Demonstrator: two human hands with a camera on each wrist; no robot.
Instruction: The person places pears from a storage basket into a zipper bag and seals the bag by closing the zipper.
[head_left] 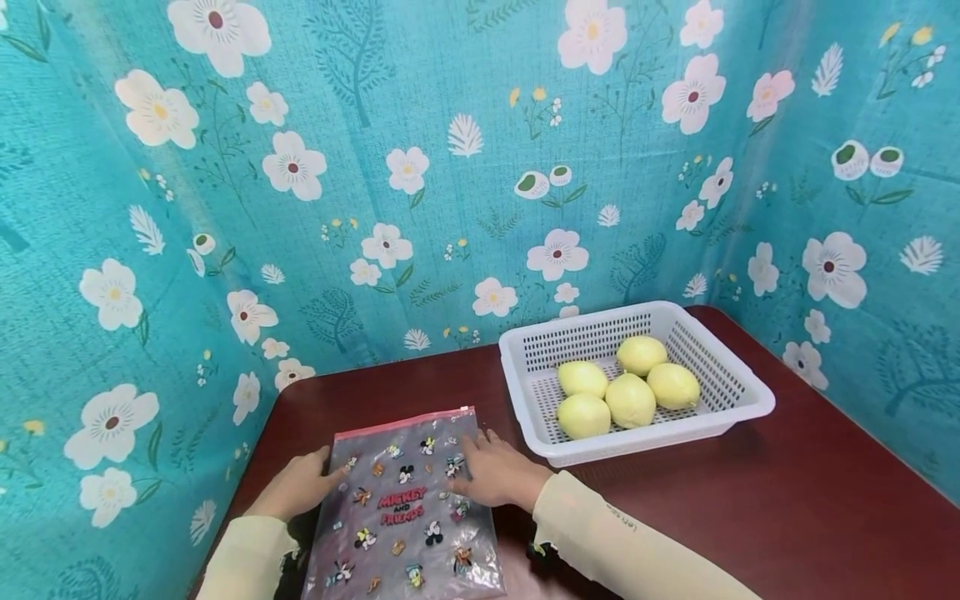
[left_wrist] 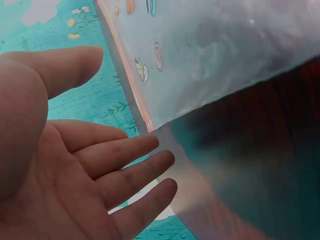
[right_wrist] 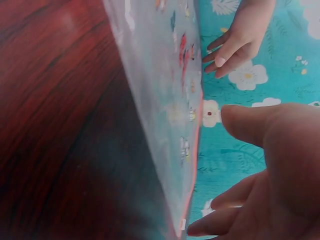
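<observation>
Clear bag has left hand and right hand at 2 edges.

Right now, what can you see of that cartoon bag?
The bag looks like thin, clear plastic, printed with small cartoon figures and "MICKEY AND FRIENDS" lettering. A red strip with a whitish slider at its right end edges the far side. It lies flat on the dark red table, left of the basket. The left hand and right hand are at its sides; contact is unclear.
</observation>
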